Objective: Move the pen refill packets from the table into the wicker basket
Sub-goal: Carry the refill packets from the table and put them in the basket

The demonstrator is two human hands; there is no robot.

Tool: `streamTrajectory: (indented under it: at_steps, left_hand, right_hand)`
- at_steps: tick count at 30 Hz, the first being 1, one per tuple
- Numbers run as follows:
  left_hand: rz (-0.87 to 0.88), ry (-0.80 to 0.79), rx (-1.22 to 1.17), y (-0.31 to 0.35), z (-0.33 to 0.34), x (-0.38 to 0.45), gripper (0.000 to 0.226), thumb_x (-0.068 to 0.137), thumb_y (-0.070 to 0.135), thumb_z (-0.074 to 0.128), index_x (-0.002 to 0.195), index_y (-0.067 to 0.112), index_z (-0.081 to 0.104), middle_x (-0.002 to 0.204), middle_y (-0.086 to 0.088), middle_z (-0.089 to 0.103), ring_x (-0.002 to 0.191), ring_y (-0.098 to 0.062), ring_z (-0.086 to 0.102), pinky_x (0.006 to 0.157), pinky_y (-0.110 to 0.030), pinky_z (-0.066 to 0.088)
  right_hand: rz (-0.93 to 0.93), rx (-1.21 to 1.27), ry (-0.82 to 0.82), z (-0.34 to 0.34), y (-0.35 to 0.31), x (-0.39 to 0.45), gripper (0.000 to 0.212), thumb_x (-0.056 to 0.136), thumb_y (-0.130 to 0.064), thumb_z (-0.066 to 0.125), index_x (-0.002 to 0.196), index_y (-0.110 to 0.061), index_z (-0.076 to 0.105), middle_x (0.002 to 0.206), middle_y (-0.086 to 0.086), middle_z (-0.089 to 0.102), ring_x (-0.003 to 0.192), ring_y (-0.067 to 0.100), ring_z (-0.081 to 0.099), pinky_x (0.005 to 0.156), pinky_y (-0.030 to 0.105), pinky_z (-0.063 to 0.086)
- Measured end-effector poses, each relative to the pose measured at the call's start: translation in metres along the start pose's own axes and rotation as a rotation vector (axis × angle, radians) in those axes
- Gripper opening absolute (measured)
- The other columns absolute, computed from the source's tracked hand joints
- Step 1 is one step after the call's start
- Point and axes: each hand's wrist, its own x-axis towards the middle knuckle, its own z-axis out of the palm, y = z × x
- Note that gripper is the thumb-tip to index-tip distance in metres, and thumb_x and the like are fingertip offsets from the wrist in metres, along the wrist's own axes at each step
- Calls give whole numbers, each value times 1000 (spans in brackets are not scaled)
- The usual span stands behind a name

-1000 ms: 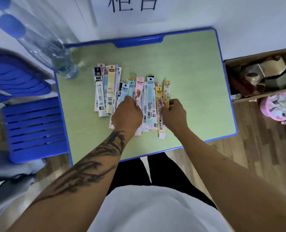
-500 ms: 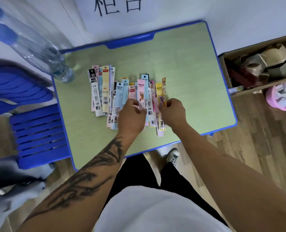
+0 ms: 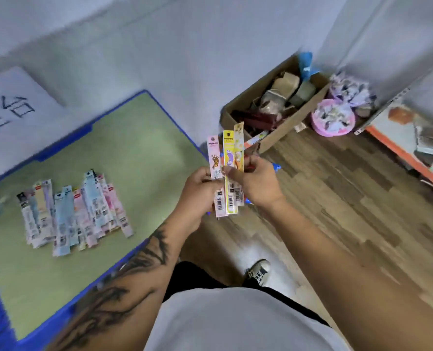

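Both hands raised together off the table's right edge, over the wood floor [image 3: 337, 198]. Left hand [image 3: 200, 188] pinches a pink refill packet [image 3: 214, 158], fingers curled round its lower half; packet stands upright, top end above the knuckles, barcode end below. Right hand [image 3: 257, 184], touching the left, grips a yellow packet [image 3: 228, 158] and a paler orange-yellow one [image 3: 238, 145] fanned just behind it, thumb across their fronts. All three held packets sit side by side between the two hands. Well to the left of the left hand, the remaining packets [image 3: 76, 216] lie in an overlapping row on the green table [image 3: 134, 153], blurred. Beyond the right hand: an open cardboard box [image 3: 281, 127] of odds and ends, with a pink tub [image 3: 333, 120] just right of it. No wicker basket identifiable in view.
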Motion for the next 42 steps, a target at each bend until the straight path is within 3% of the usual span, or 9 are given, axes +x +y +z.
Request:
streamTrajectory:
  at_steps: [8, 12, 18, 25, 28, 32, 35, 38, 42]
  left_hand:
    - [42, -351, -41, 24, 226, -34, 22, 103, 12, 56, 112, 24, 73, 107, -8, 79, 101, -33, 75, 85, -57, 60]
    - [65, -502, 54, 40, 302, -35, 25, 104, 11, 55, 111, 28, 72, 105, -4, 79, 94, -24, 76, 90, -60, 58]
    - [103, -684, 194, 63, 417, -6, 23, 103, 7, 56, 117, 21, 69, 109, -4, 78, 103, -26, 74, 97, -58, 55]
    - [65, -795, 195, 112, 537, 64, 23, 103, 6, 56, 114, 20, 70, 115, -8, 77, 113, -34, 70, 103, -61, 51]
    - [84, -812, 187, 147, 577, 100, 23, 104, 8, 56, 117, 21, 70, 117, -8, 76, 114, -36, 69, 103, -63, 50]
    - [129, -840, 204, 190, 623, 139, 21, 103, 13, 57, 118, 22, 70, 114, -9, 76, 106, -39, 70, 99, -65, 52]
    - [141, -867, 201, 213, 652, 158, 21, 105, 17, 55, 121, 24, 66, 118, -11, 74, 87, -35, 74, 74, -49, 63]
    - [122, -901, 173, 238, 685, 176, 19, 108, 16, 50, 120, 24, 63, 115, -14, 73, 63, -26, 70, 54, -39, 60]
    - [151, -866, 144, 263, 728, 198, 19, 108, 16, 48, 119, 23, 62, 109, -21, 69, 55, -22, 58, 55, -39, 58]
  right_hand:
    - [23, 366, 317, -225, 9, -33, 25, 84, -7, 83, 80, -9, 59, 79, 13, 72, 64, 21, 66, 58, 30, 55]
    - [65, 546, 373, -295, 16, -35, 21, 85, -11, 83, 90, -5, 64, 89, 21, 73, 73, 28, 68, 66, 39, 58]
    - [110, 722, 503, -398, 21, -15, 27, 86, -8, 81, 70, -13, 60, 83, 14, 74, 62, 22, 68, 53, 28, 54]
    - [144, 692, 610, -504, -7, 60, 37, 85, -15, 83, 58, -17, 59, 71, 13, 70, 59, 24, 63, 58, 33, 54]
    - [131, 666, 618, -539, -36, 100, 31, 86, -17, 83, 60, -14, 66, 87, 24, 72, 74, 33, 67, 74, 52, 61]
    - [74, 593, 657, -576, -68, 147, 36, 88, -18, 80, 54, -17, 67, 82, 26, 69, 71, 36, 64, 69, 58, 59]
    - [69, 550, 711, -599, -78, 176, 43, 89, -17, 80, 49, -18, 63, 68, 15, 67, 55, 27, 61, 53, 43, 59]
    - [56, 473, 756, -627, -89, 206, 31, 86, -24, 85, 65, -10, 66, 73, 18, 64, 62, 27, 56, 58, 41, 52]
    - [-15, 488, 748, -665, -108, 236, 24, 94, -11, 74, 80, 7, 65, 64, 7, 70, 47, 18, 60, 49, 27, 52]
